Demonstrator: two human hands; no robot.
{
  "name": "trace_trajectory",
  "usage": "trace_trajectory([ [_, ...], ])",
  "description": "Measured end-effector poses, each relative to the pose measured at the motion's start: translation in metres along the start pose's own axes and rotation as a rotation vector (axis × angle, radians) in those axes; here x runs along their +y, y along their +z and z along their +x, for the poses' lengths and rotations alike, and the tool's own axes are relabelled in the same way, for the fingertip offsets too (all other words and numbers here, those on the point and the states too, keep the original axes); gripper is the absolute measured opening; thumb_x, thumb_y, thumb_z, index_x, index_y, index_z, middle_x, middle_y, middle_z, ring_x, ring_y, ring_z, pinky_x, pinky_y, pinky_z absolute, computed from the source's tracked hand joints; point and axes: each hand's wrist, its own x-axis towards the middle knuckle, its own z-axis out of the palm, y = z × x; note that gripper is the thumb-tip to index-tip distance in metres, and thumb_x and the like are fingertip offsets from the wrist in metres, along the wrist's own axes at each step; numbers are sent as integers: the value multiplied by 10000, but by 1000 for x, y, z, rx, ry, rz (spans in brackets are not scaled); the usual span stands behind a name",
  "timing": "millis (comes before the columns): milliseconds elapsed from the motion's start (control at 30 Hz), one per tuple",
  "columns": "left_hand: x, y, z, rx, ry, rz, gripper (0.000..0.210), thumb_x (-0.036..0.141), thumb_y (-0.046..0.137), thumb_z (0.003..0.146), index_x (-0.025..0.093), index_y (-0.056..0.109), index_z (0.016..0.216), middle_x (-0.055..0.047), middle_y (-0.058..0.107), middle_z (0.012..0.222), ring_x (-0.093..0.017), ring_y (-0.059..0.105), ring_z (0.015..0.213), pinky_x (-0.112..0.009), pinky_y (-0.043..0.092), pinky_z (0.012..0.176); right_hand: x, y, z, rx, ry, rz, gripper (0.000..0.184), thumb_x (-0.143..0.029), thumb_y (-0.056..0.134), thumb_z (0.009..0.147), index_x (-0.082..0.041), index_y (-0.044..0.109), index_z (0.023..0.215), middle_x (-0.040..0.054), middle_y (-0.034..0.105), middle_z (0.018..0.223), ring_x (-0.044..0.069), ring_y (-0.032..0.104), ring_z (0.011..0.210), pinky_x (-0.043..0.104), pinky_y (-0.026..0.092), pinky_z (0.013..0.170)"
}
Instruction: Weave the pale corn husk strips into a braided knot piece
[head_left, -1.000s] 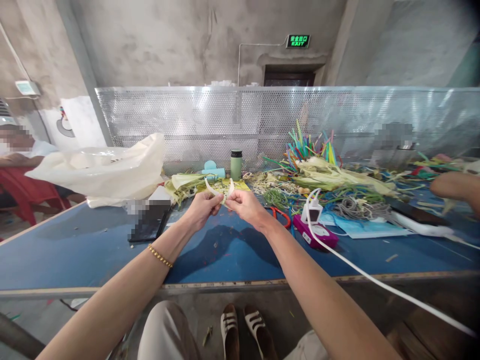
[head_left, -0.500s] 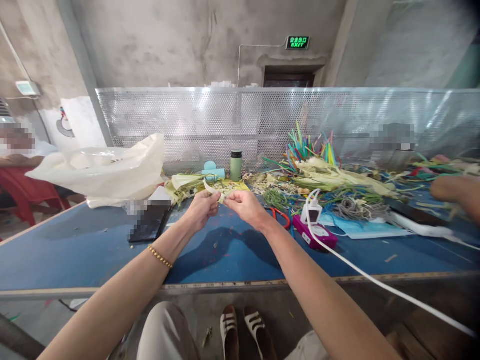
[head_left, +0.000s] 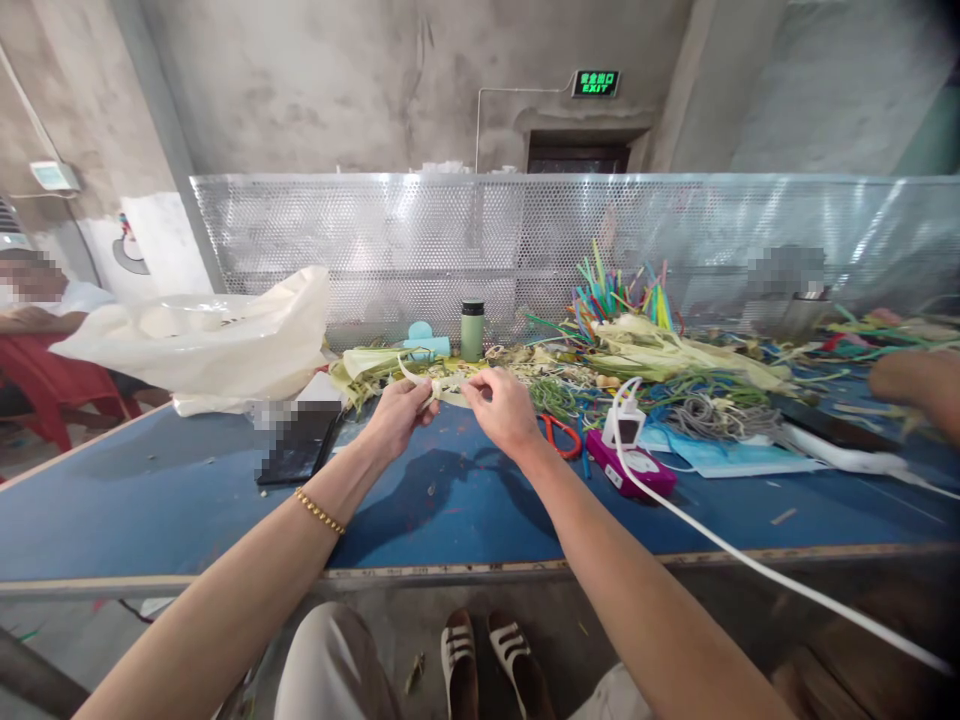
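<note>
Above the blue table, my left hand point(head_left: 403, 412) pinches a pale corn husk strip point(head_left: 409, 374), one end curling up past the fingertips. Just right of it, my right hand point(head_left: 504, 408) has its thumb and forefinger pressed together at the strip's other side; whether the strip runs between those fingers is too small to make out. Behind both hands lies a heap of pale green husks point(head_left: 375, 366) and scraps. Red-handled scissors point(head_left: 561, 437) rest beside my right wrist.
A purple box point(head_left: 628, 466) with a white charger and cable point(head_left: 712, 535) sits to the right, near a blue face mask point(head_left: 742, 458). A plastic bag point(head_left: 202, 340), black tablet-like object point(head_left: 300, 450) and green bottle point(head_left: 472, 332) stand around. A co-worker's arm point(head_left: 915, 390) reaches in from the right.
My right hand has moved a little right and up, away from my left hand, opening a gap where more of the pale strip shows. My left hand has shifted slightly left.
</note>
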Motion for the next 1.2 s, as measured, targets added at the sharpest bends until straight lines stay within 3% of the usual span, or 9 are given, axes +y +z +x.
trace_trajectory([
  [100, -2, -1, 2, 60, -34, 38, 200, 304, 665, 771, 116, 594, 770, -39, 617, 590, -117, 534, 500, -239, 394, 504, -2, -1, -1, 148, -97, -119, 156, -277, 583, 856, -174, 654, 762, 104, 651, 875, 222, 542, 862, 325, 378, 782],
  [233, -5, 0, 3, 90, 8, 0, 231, 323, 715, 700, 131, 587, 713, -13, 596, 570, -128, 543, 524, -254, 406, 524, -8, 4, -4, -60, -45, 89, 288, -302, 557, 862, -174, 619, 611, 32, 580, 607, 141, 477, 595, 265, 335, 585],
  [333, -6, 1, 2, 101, 50, -45, 281, 353, 764, 647, 126, 618, 730, -23, 629, 633, -131, 550, 578, -256, 404, 544, -10, 11, -7, -172, 45, 198, 357, -362, 568, 849, -166, 612, 553, -6, 489, 486, 112, 401, 510, 261, 259, 514],
  [467, -6, 3, 1, 69, 46, -107, 327, 370, 794, 634, 132, 663, 815, -57, 691, 789, -149, 590, 696, -253, 401, 581, -7, 18, -7, -198, 112, 344, 355, -410, 603, 805, -146, 650, 572, -13, 483, 487, 105, 396, 500, 254, 256, 498],
  [600, -6, 3, 1, 4, -46, -166, 326, 371, 825, 616, 130, 686, 785, -61, 682, 794, -152, 584, 695, -272, 419, 600, -4, 21, -5, -171, 142, 440, 276, -336, 586, 776, -152, 629, 575, -14, 512, 524, 107, 418, 522, 241, 295, 513],
  [767, -6, 7, -1, -117, -11, -141, 308, 328, 860, 574, 118, 714, 744, -40, 651, 689, -125, 544, 629, -268, 413, 595, -6, 19, -4, -124, 154, 425, 220, -298, 585, 745, -166, 591, 569, -20, 495, 524, 113, 405, 534, 237, 297, 518],
  [1000, -9, 2, 2, -25, 108, -27, 324, 341, 822, 624, 125, 720, 844, -67, 683, 807, -152, 584, 689, -263, 408, 569, -10, 16, -5, -142, 102, 355, 317, -304, 567, 805, -172, 513, 522, -30, 458, 481, 102, 392, 499, 243, 285, 526],
  [1200, -11, 3, 5, -19, 146, -34, 290, 341, 827, 607, 126, 693, 747, -43, 656, 739, -128, 542, 625, -260, 385, 549, -14, 15, -7, -140, 55, 248, 296, -258, 592, 826, -170, 559, 546, -18, 528, 517, 104, 434, 518, 245, 299, 556],
])
